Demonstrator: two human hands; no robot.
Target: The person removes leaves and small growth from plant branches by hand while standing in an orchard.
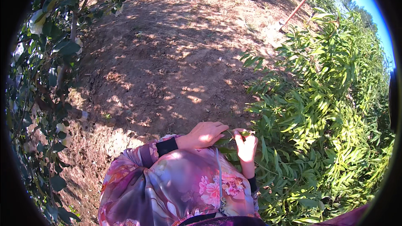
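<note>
Both of my hands meet in front of my chest, at the left edge of a dense leafy green plant (pixel 314 125). My left hand (pixel 204 134) reaches in from the left, palm down, its fingertips against a green leafy shoot (pixel 230 133). From below, my right hand (pixel 246 146) pinches the same shoot between thumb and fingers. Some leaves show between and under the hands; the fingertips are partly hidden. Both arms wear a floral jacket (pixel 185 179) with dark cuffs.
A tree (pixel 73 25) with dark leaves and several pale bags (pixel 37 22) stands at the left. Bare soil (pixel 176 62) in patchy shade runs between the plant rows. A thin reddish pole (pixel 301 4) slants up at the upper right.
</note>
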